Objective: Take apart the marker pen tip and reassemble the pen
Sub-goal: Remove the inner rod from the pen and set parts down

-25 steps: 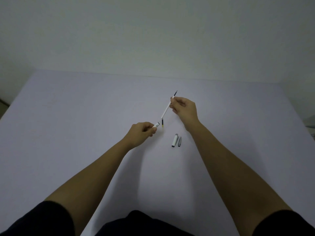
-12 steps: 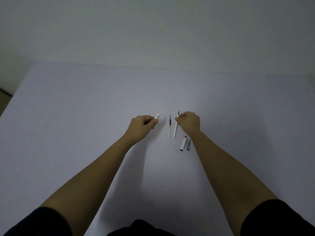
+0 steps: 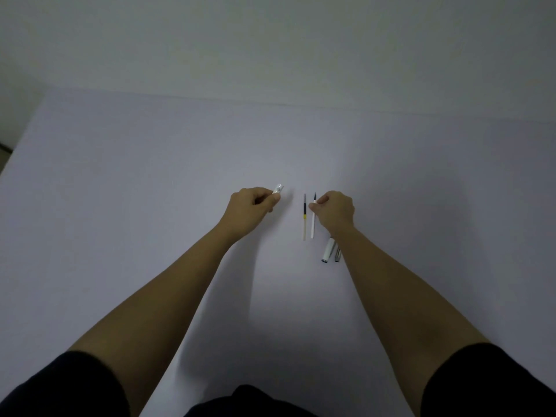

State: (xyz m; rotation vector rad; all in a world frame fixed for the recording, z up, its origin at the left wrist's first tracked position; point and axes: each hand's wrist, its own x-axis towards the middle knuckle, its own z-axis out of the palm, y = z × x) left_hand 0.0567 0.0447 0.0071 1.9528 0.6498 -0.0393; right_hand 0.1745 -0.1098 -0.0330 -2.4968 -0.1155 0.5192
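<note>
My left hand is closed around a short white pen piece whose end sticks out past my fingers. My right hand pinches a thin white rod with a dark tip, held low and pointing away from me. Just left of that rod, a slim ink core with a black and yellow band lies alone on the table. Two short pen pieces, one white and one grey, lie side by side under my right wrist.
A large pale table spreads in front of a plain wall. Its left edge drops off at the far left. My dark sleeves show at the bottom corners.
One second ago both hands held the pen raised and joined. Now the ink core lies on the table, my right hand has come down beside it with the thin rod, and my left hand has pulled left.
</note>
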